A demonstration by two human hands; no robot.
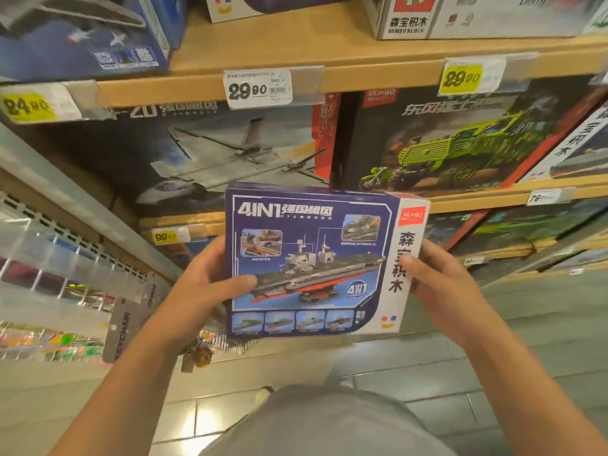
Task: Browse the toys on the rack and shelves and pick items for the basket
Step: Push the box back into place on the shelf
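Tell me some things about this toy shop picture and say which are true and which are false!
1. Both hands hold the ship box. True: the left hand grips its left edge, the right hand its right edge.
2. The box says 4IN1. True.
3. The box shows a green truck. False: it shows a grey ship; the truck box stands on the shelf behind.
4. The white price tag reads 99.90. False: it reads 29.90.
5. A jet box stands left of the truck box. True.
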